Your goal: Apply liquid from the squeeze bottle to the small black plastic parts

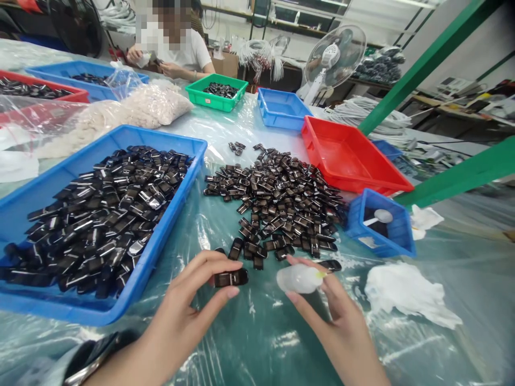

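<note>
Between the thumb and fingers of my left hand [201, 300] is a small glossy black part [230, 278], held just in front of a loose pile of similar black parts [281, 198]. To its right, my right hand [330, 300] grips a small translucent white bottle [300, 279] with a yellowish spot at its right end. The bottle and the held part are apart. Another black part [330, 265] lies on the table just behind my right hand. On the left, a large blue tray [169, 225] holds many more black parts.
A small blue bin [380, 241] with a white scoop and crumpled white cloth [410, 295] lie right. Behind stand a red tray [354, 155], a blue tray [281, 107] and a green tray [215, 99]. A person [189, 53] sits across. Green bars [462, 166] cross the right.
</note>
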`<action>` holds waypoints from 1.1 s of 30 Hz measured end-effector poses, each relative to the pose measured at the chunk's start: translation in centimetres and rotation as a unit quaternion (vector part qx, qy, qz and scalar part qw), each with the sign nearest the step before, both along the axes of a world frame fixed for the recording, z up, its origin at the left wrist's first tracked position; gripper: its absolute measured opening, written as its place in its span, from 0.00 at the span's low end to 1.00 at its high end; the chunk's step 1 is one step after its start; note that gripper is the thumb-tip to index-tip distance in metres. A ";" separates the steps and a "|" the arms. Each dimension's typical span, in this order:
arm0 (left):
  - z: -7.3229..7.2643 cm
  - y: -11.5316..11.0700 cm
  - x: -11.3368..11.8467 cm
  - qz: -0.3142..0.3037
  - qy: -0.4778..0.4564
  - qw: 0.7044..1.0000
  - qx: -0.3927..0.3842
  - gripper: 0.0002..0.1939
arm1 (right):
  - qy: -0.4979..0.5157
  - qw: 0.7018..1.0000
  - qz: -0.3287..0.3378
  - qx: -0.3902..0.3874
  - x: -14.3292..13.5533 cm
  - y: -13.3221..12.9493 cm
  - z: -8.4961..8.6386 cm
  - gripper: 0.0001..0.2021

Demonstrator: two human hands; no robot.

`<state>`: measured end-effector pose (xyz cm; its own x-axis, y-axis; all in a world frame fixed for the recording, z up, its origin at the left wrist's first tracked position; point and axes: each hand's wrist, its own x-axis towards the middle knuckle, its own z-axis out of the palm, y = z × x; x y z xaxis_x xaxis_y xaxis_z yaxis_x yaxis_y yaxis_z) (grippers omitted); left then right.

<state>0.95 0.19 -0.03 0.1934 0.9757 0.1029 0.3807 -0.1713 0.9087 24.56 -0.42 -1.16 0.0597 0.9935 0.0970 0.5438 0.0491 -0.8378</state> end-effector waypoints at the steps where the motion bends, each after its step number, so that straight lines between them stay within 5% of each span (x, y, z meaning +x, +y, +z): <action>1: 0.0 0.0 0.0 0.003 0.001 1.000 -0.001 0.10 | -0.017 0.998 -0.030 0.045 -0.1 -0.3 -0.1 0.16; 4: 0.0 0.2 0.0 0.007 -0.002 1.000 -0.005 0.10 | -0.048 0.982 -0.052 0.175 -0.4 -1.2 0.0 0.08; 10: 0.0 0.1 0.2 0.004 -0.006 1.000 -0.014 0.10 | -0.174 0.935 0.214 0.222 -1.9 -1.5 -0.2 0.11; 13: -0.1 0.1 0.3 -0.015 -0.010 1.000 0.001 0.12 | -0.296 0.884 0.278 0.234 -2.6 -1.2 -0.8 0.15; 15: -0.1 0.0 0.3 -0.025 -0.005 1.000 0.004 0.11 | -0.301 0.877 0.294 0.234 -2.7 -1.1 -0.9 0.17; 21: 0.0 0.0 0.2 -0.050 -0.016 0.999 -0.001 0.13 | -0.181 0.937 0.257 0.153 -2.4 -1.0 0.5 0.12; 26: 0.0 -0.3 0.3 -0.079 -0.034 0.996 0.003 0.16 | 0.076 0.980 0.180 0.031 -2.8 -0.9 1.8 0.07; 30: 0.0 -0.5 0.4 -0.100 -0.070 0.992 0.012 0.15 | 0.292 0.936 0.115 -0.158 -3.4 -0.9 2.6 0.04; 33: 0.0 -0.7 0.5 -0.115 -0.077 0.990 0.010 0.15 | 0.362 0.897 0.113 -0.226 -3.9 -1.1 2.8 0.06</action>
